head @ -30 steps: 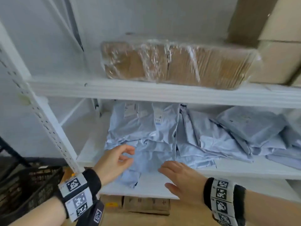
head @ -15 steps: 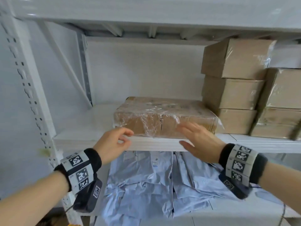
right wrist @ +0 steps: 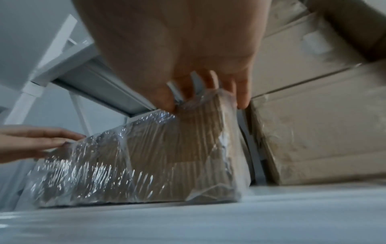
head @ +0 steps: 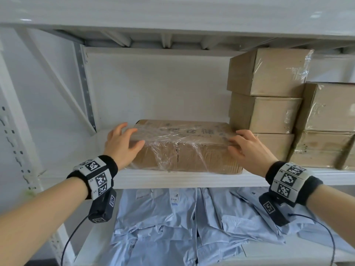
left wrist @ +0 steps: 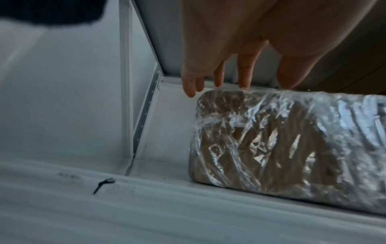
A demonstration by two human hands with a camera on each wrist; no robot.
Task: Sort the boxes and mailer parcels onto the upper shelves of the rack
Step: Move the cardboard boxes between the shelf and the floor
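The film-wrapped flat box [head: 182, 144] lies on the upper shelf [head: 172, 179] with its long axis running left to right along the front edge, directly ahead of the person and bracketed by both hands, its right end just beside the stack of brown cartons [head: 267, 96]. The left hand [head: 121, 144] rests at the box's left end with fingers spread and loose, thumb on the front face, gripping nothing; the right hand [head: 247, 148] sits on the right top corner, fingers hooked over the edge. Both are about equally near — so any next shove likely runs along that axis, towards the cartons or the free space at left.
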